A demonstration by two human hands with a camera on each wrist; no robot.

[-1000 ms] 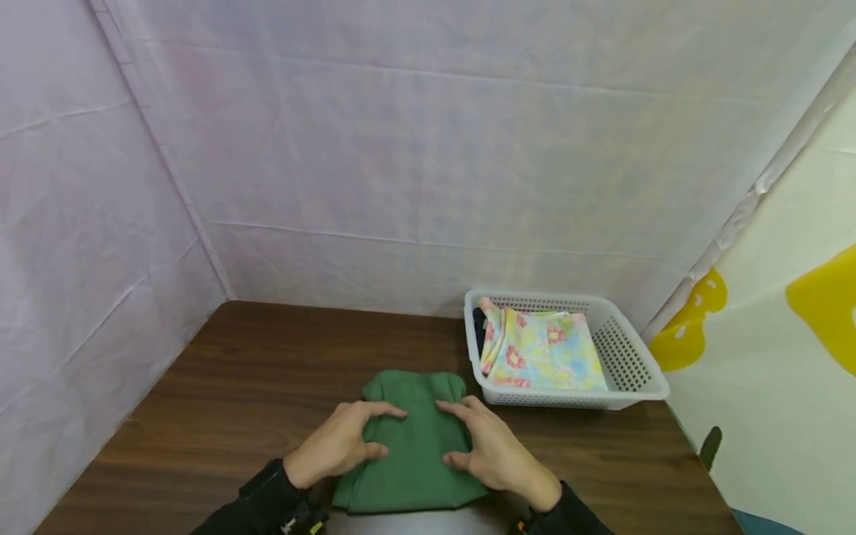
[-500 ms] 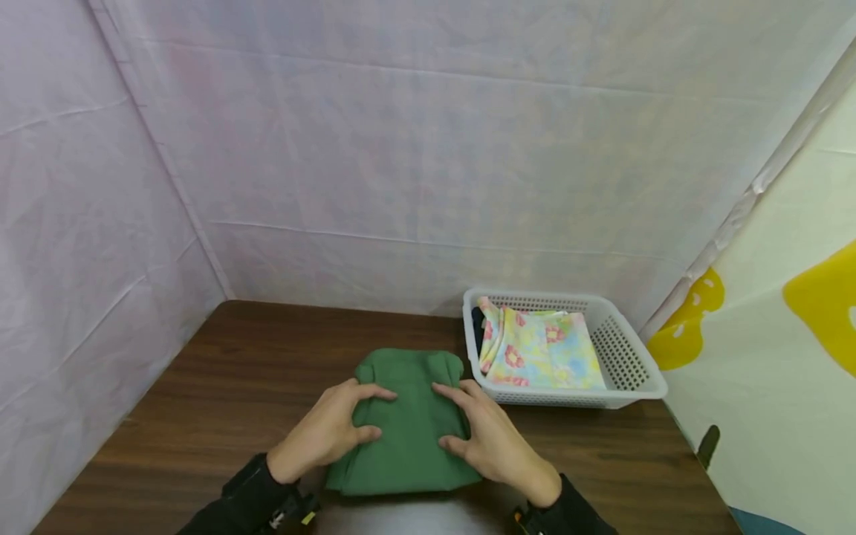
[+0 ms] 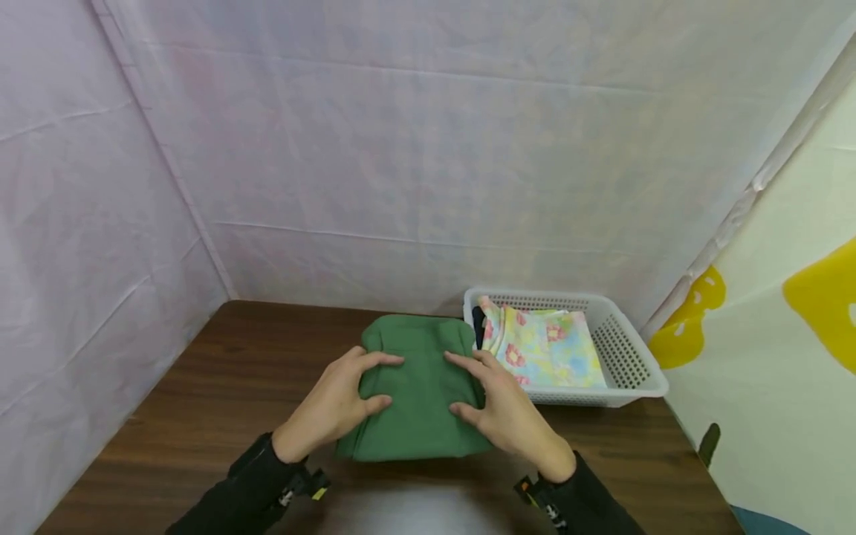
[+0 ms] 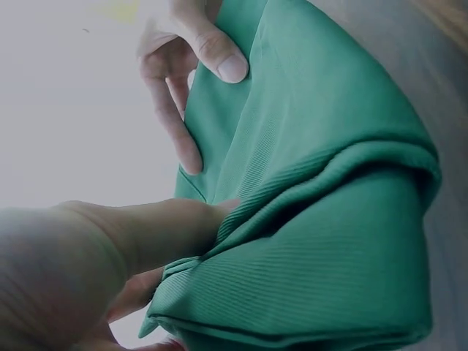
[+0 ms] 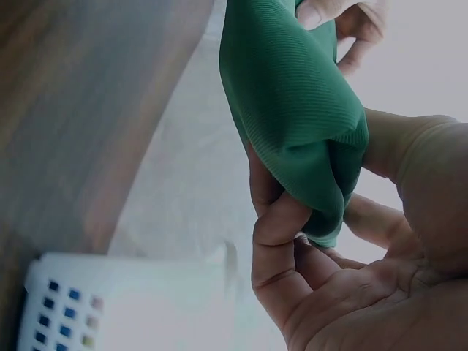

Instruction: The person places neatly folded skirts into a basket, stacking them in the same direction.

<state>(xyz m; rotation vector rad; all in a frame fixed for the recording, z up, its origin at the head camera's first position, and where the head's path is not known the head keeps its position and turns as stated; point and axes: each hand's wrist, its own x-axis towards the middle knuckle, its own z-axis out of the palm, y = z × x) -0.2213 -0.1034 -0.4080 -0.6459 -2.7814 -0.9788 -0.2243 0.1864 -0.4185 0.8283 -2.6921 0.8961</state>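
A folded green cloth (image 3: 421, 401) of finely ribbed fabric hangs over the table, its layers showing at the edges in both wrist views. My left hand (image 3: 337, 401) grips its left side, with thumb and index finger on top. On the opposite side my right hand (image 3: 508, 409) holds it the same way. Some right-hand fingers (image 5: 281, 227) curl beneath the fabric in the right wrist view. The cloth's underside is hidden in the head view. Its far right corner reaches the near left rim of a white basket (image 3: 638, 371).
In the basket lie a folded floral cloth (image 3: 548, 349) in yellow, pink and blue, and something dark (image 3: 478, 327) at its left side. The brown wooden table (image 3: 221, 401) meets white fabric walls (image 3: 414, 163) at the back and left.
Both hands have carried the green cloth up and away from the person, slightly to the right over the last half second. The basket and floral cloth stay in place.
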